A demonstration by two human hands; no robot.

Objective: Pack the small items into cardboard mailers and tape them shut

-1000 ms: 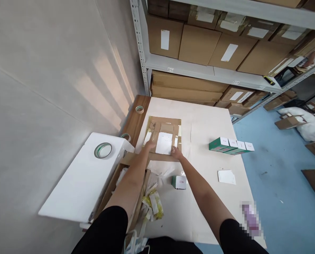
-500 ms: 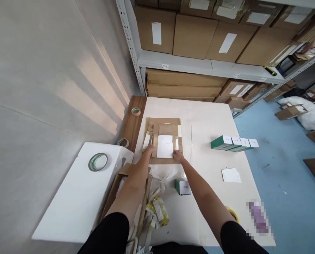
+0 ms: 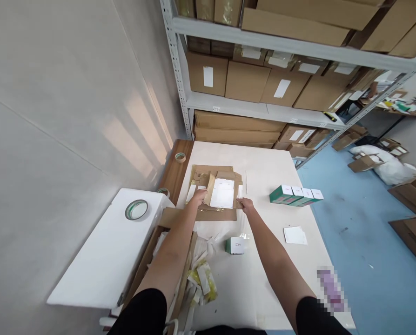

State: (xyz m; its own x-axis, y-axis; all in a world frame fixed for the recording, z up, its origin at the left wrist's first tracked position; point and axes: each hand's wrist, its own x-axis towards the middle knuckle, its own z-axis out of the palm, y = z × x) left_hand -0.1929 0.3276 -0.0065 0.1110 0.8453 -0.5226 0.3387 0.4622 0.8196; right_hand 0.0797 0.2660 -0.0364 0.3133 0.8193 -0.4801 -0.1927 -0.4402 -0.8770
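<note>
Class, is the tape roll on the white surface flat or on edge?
The tape roll lies flat: the white surface shows through its hole.

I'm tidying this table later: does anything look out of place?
Yes. Crumpled yellow-and-white scraps lie in a loose heap beside the open carton, which looks untidy. One green-and-white box also stands apart from the row of four similar boxes, nearer the person.

1. Cardboard [image 3: 210,189] is brown; sheet [image 3: 222,193] on it, white.
2. Tabletop [image 3: 264,167] is cream-white; side board [image 3: 170,174] shows brown wood grain.
3. Row of boxes [image 3: 293,197]: green sides, white ends, reddish print.
4. Sleeves [image 3: 143,311] are black; floor [image 3: 351,246], light blue.
5. Wall [image 3: 71,116] is grey, peach-striped.
</note>
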